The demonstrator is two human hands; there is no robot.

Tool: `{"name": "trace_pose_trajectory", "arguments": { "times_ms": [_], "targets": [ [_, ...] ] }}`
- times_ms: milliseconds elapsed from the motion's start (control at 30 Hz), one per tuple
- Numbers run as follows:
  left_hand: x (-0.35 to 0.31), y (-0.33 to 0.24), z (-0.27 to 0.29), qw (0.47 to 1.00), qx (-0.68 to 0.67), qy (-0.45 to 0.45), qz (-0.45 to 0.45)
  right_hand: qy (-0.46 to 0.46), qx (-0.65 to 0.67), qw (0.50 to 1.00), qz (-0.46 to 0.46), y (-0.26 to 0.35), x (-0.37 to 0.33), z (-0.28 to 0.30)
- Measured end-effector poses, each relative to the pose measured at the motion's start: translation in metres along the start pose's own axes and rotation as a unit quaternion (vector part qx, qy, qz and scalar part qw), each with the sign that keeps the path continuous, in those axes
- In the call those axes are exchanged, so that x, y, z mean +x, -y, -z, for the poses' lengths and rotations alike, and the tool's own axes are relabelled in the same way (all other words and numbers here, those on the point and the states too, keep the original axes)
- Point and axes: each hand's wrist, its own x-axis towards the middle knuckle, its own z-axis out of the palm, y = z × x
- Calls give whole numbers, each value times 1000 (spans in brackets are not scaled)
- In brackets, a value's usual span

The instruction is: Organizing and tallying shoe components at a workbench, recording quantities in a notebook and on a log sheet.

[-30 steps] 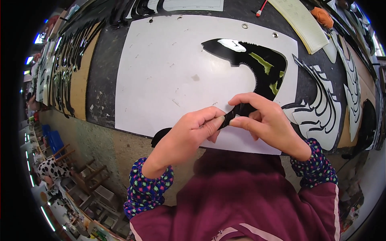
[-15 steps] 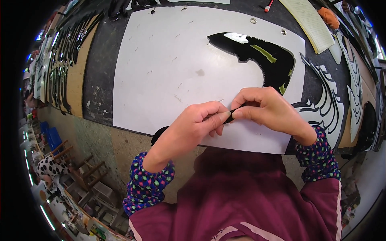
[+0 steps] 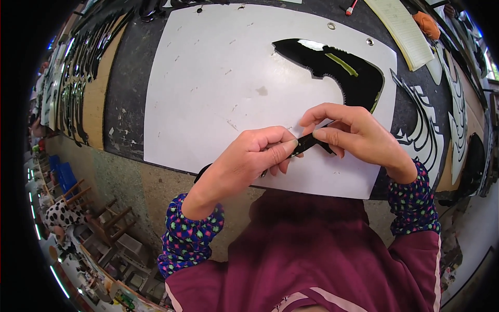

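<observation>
Head view: we pinch a black strip with both hands, near the front edge of the white sheet. Our left hand grips its left end, thumb against curled fingers. Our right hand grips it farther right, thumb on top, index finger arched. Leftward, the sheet extends to the dark worktop. Beyond our right hand lies a black panel.

Wooden stools on mottled floor
</observation>
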Motion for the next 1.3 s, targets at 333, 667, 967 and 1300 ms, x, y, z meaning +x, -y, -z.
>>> {"name": "trace_pose_trajectory", "arguments": {
  "times_ms": [333,667,967,1300],
  "targets": [
    [-1,-6,-4,1000,-4,-1,2,53,-53,997,-23,8,-2,1],
    [1,-12,-7,999,-22,-27,12,-65,-50,995,65,3,-16,-7],
    [0,-10,-12,998,-53,-30,-32,-228,-298,873,311,-29,-25,-43],
    [2,-4,-18,994,-80,-39,-58,-280,-393,769,418,-42,-25,-42]
  ]
}}
